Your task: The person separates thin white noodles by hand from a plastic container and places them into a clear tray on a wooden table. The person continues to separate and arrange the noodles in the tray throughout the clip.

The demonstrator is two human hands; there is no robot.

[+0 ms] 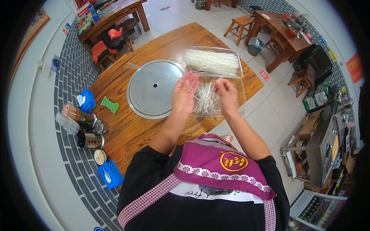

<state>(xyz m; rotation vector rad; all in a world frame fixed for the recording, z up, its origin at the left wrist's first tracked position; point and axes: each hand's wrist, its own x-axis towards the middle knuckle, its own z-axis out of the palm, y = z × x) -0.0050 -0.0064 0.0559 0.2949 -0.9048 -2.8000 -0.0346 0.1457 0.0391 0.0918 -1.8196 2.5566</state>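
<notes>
My left hand (185, 93) is raised over the right rim of a round metal lid (144, 86), palm up, its thumb folded over a few thin pale strands. Faint blurred streaks stretch from it across the lid to the upper left. Over the front clear tray (242, 108), my right hand (227, 95) has its fingertips pinched together; whether a strand is between them is too blurred to tell. Between the hands, short white dry noodle strands (205, 99) lie in a loose heap in that tray. Behind it, a second clear tray (240, 69) holds a thick bundle of long dry noodles (212, 61).
On the wooden table's (124, 138) left side are a green plastic holder (109, 104), blue tissue boxes (88, 100) (111, 174), metal utensil holders (94, 140), stacked plastic cups (67, 123) and a small bowl of pale pieces (100, 156). A wooden stool (241, 23) and bin (255, 46) stand beyond.
</notes>
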